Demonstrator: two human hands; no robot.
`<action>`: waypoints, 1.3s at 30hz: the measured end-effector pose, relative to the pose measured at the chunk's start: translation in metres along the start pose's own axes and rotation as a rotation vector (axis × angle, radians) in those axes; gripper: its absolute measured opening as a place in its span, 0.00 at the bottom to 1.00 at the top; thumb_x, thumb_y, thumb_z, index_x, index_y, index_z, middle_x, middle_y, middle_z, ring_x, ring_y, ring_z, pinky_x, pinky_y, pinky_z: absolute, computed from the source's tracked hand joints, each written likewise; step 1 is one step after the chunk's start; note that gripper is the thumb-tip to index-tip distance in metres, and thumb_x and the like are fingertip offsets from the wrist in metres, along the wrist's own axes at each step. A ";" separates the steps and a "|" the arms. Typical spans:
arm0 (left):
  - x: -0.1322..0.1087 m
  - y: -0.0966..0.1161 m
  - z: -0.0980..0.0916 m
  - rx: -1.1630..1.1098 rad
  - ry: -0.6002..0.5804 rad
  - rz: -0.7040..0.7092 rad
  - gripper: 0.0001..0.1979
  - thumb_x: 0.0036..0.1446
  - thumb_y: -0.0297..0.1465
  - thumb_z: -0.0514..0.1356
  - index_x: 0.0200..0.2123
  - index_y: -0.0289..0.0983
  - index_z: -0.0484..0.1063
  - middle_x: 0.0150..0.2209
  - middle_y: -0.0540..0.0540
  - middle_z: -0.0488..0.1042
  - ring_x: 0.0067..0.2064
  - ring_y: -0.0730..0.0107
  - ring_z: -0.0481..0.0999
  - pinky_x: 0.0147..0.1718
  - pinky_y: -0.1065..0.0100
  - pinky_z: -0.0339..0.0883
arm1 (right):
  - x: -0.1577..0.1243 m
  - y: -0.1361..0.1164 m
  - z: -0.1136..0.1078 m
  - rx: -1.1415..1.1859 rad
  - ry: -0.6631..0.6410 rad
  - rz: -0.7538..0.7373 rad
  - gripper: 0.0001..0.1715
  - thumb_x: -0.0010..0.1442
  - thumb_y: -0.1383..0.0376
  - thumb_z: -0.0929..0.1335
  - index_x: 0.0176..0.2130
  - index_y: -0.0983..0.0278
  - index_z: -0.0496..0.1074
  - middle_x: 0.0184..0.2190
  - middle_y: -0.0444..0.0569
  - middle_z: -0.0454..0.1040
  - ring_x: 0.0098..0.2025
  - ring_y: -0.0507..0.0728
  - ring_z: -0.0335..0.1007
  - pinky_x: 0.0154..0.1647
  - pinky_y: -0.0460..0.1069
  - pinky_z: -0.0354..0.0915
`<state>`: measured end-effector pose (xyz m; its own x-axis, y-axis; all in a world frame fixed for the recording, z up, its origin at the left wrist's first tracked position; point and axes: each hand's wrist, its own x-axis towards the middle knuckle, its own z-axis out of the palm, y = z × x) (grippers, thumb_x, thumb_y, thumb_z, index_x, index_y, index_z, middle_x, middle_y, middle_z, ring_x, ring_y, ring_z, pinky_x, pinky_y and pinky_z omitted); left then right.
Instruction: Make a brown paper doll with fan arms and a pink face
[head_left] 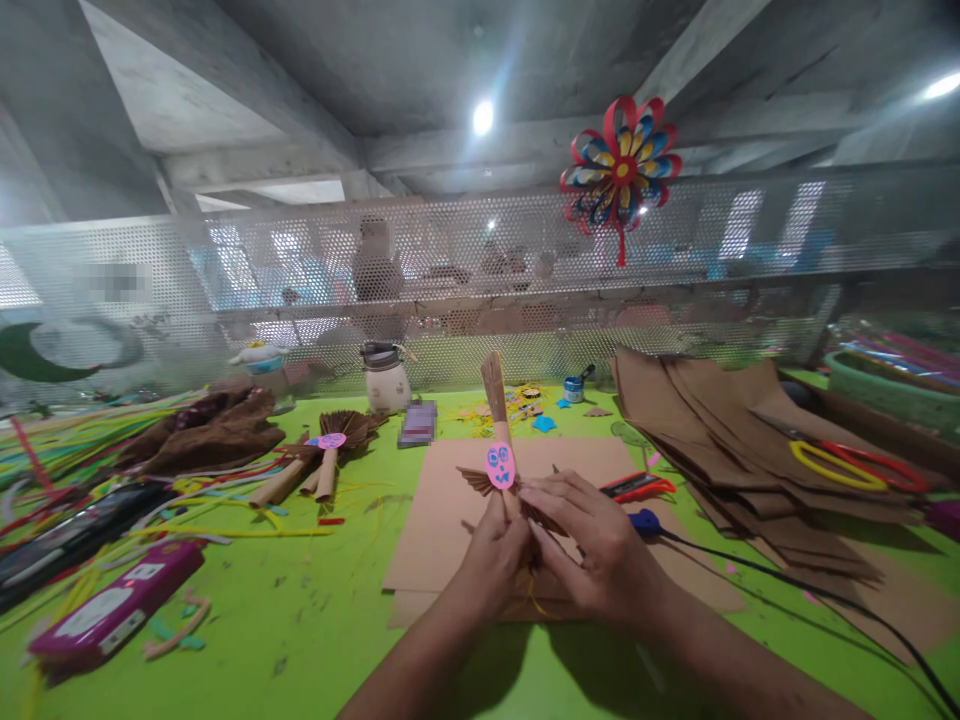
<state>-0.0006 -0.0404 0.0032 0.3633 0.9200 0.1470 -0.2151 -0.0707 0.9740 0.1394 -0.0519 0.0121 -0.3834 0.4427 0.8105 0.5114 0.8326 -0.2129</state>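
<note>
**A:** What do your hands have?

**B:** My left hand (491, 560) is curled tight around the bottom of a paper doll (499, 465). My right hand (600, 548) is half closed. Its fingertips (534, 492) pinch the doll's brown folded wing, just beside the pink face. So both hands hold the doll.

**A:** Where is the doll, and which way does it go?

**B:** I hold it up in the air, over a flat cardboard sheet (442, 510). It stands tall, top to bottom, and the brown top leans a little to the left. The pink face looks at me.

**A:** What is around it?

**B:** The cardboard lies on a bright green table (300, 610). Another doll (328, 460) lies flat on my left, among many thin colored strips (90, 440). A purple case (112, 610) is near the left edge. On my right is a pile of brown paper (712, 420) with yellow and red scissors (847, 465) on top.

**A:** And the room?

**B:** A metal screen with little holes (300, 260) runs behind the table. A red, blue and yellow paper flower (621, 170) hangs on it. The ceiling is gray with bright lamps.
</note>
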 end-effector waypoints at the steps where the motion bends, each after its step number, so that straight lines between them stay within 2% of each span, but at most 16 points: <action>1: 0.000 0.000 0.000 -0.004 -0.001 -0.006 0.11 0.53 0.34 0.57 0.36 0.36 0.59 0.27 0.52 0.64 0.25 0.76 0.59 0.25 0.72 0.55 | 0.000 0.000 0.000 0.003 -0.002 0.003 0.23 0.55 0.74 0.63 0.50 0.64 0.66 0.43 0.55 0.73 0.46 0.60 0.67 0.49 0.59 0.64; 9: 0.001 0.001 0.002 -0.010 -0.010 0.000 0.09 0.51 0.32 0.57 0.33 0.37 0.57 0.25 0.53 0.62 0.23 0.77 0.57 0.23 0.72 0.53 | 0.002 -0.004 -0.003 0.033 0.000 0.012 0.23 0.55 0.74 0.63 0.50 0.64 0.65 0.43 0.55 0.72 0.45 0.60 0.67 0.48 0.58 0.64; 17: 0.000 0.000 0.001 0.027 0.008 -0.012 0.11 0.51 0.34 0.56 0.36 0.37 0.58 0.27 0.52 0.65 0.26 0.75 0.61 0.25 0.72 0.55 | 0.002 -0.003 -0.003 0.020 -0.004 0.017 0.21 0.55 0.73 0.63 0.49 0.65 0.66 0.42 0.55 0.72 0.45 0.59 0.67 0.48 0.57 0.64; 22: 0.000 -0.001 0.001 0.036 0.003 -0.002 0.08 0.52 0.31 0.55 0.34 0.37 0.57 0.25 0.53 0.63 0.24 0.77 0.59 0.24 0.73 0.56 | 0.001 -0.002 -0.003 0.010 -0.010 0.027 0.21 0.54 0.73 0.63 0.49 0.65 0.67 0.43 0.55 0.72 0.46 0.59 0.66 0.50 0.57 0.63; 28: 0.000 0.000 0.001 0.056 0.033 -0.019 0.09 0.51 0.30 0.55 0.36 0.36 0.57 0.23 0.55 0.62 0.23 0.78 0.59 0.23 0.73 0.56 | 0.003 -0.003 -0.006 0.059 0.004 0.047 0.20 0.55 0.72 0.64 0.49 0.66 0.66 0.41 0.54 0.72 0.44 0.58 0.66 0.46 0.55 0.65; 30: 0.001 -0.001 -0.001 0.083 0.037 -0.023 0.10 0.52 0.30 0.54 0.37 0.36 0.57 0.21 0.55 0.62 0.22 0.77 0.60 0.23 0.73 0.56 | 0.004 -0.002 -0.010 0.060 0.046 0.064 0.20 0.55 0.71 0.64 0.49 0.66 0.66 0.41 0.55 0.71 0.45 0.59 0.66 0.46 0.55 0.64; 34: 0.004 -0.004 -0.003 0.134 0.079 -0.009 0.10 0.55 0.33 0.52 0.39 0.36 0.56 0.19 0.55 0.63 0.21 0.76 0.62 0.23 0.73 0.56 | 0.007 0.003 -0.018 0.002 0.240 0.151 0.18 0.55 0.68 0.65 0.47 0.66 0.68 0.44 0.56 0.69 0.48 0.60 0.64 0.50 0.57 0.61; 36: 0.004 -0.003 -0.004 0.127 0.117 -0.009 0.10 0.54 0.33 0.53 0.39 0.36 0.56 0.19 0.55 0.63 0.22 0.76 0.63 0.22 0.74 0.56 | 0.006 0.008 -0.021 0.009 0.330 0.257 0.15 0.57 0.65 0.65 0.45 0.65 0.69 0.44 0.55 0.69 0.48 0.60 0.64 0.50 0.56 0.60; 39: 0.003 0.001 -0.003 0.098 0.187 -0.018 0.10 0.52 0.31 0.55 0.37 0.37 0.57 0.21 0.55 0.62 0.22 0.77 0.63 0.23 0.74 0.56 | 0.003 0.021 -0.022 0.130 0.425 0.493 0.13 0.59 0.60 0.62 0.39 0.65 0.71 0.39 0.52 0.71 0.42 0.57 0.67 0.44 0.53 0.63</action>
<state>-0.0023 -0.0367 0.0040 0.1900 0.9763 0.1037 -0.1171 -0.0823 0.9897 0.1654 -0.0403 0.0224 0.2227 0.6344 0.7402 0.4421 0.6110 -0.6567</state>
